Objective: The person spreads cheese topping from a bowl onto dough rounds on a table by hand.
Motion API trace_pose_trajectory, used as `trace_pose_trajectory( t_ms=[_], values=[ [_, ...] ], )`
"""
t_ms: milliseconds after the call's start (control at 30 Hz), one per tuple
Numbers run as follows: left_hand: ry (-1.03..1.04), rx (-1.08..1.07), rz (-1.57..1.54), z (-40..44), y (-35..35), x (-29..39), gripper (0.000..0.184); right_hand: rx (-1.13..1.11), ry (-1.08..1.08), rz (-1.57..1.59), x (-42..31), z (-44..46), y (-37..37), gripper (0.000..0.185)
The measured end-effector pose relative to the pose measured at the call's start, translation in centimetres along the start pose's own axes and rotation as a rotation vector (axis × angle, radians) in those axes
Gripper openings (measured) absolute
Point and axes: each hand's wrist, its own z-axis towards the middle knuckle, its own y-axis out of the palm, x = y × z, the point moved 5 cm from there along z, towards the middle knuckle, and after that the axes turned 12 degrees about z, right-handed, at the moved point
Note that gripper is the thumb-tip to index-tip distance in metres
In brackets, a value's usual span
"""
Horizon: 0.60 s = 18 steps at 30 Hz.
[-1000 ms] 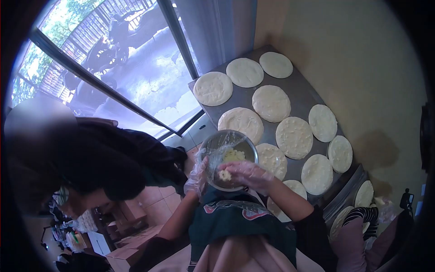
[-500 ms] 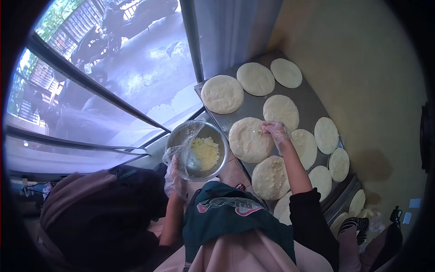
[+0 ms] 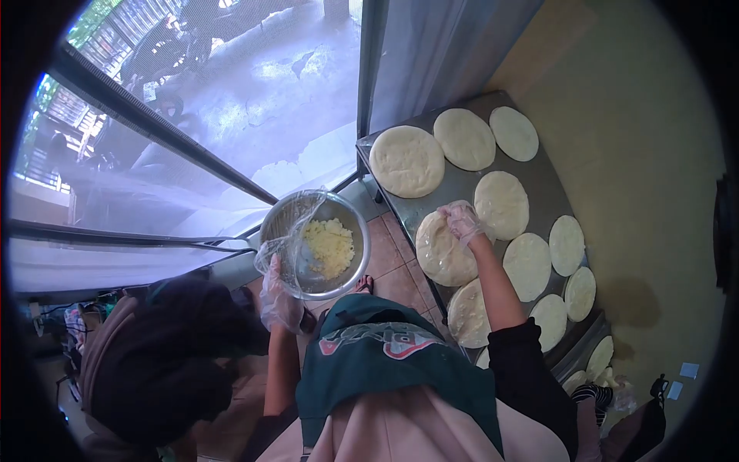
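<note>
My left hand [image 3: 280, 296], in a clear plastic glove, holds the lower left rim of a metal bowl [image 3: 356, 266]. Clear plastic wrap [image 3: 289, 227] hangs over the bowl's left side, and pale yellow crumbly filling [image 3: 331, 248] lies inside. My right hand [image 3: 462, 222], also gloved, is over the upper right part of a round flat dough [image 3: 444, 250], its fingers bunched together. Whatever they pinch is too small to make out. Other dough rounds [image 3: 406, 162] lie about it on the dark metal table [image 3: 469, 183].
A person in dark clothing [image 3: 173, 354] bends at the left. Another person's gloved hand [image 3: 623, 396] is at the lower right, near more dough rounds. A screened window [image 3: 277, 85] fills the upper left. Tiled floor [image 3: 396, 286] shows between bowl and table.
My right hand has gone from the bowl to the dough round. My left hand and the bowl have moved left. The view has shifted, and the person at the left has changed position.
</note>
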Motion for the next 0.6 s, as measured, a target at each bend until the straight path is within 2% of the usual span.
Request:
trace_pose_trajectory(
  t_ms=[67,133,267,367,600],
  values=[
    [-0.090,-0.011,-0.109,0.7,0.4,0.8,0.045,-0.001,-0.099,-0.096,-1.6,-0.1,0.1,0.018],
    [-0.172,0.039,0.058,1.2,0.4,2.2,0.044,0.001,-0.043,-0.049,-3.0,-0.7,0.0,0.017],
    [-0.078,-0.043,0.103,3.1,-0.2,1.3,0.043,0.076,-0.022,0.093,-4.0,-2.0,0.6,0.015],
    [-0.165,-0.064,0.196,3.8,0.7,2.2,0.046,0.142,-0.058,0.091,-5.1,-3.4,0.4,0.013],
    [-0.275,-0.107,0.334,4.4,4.9,5.9,0.051,0.135,0.059,0.084,-5.0,-4.7,1.4,0.013]
  ],
)
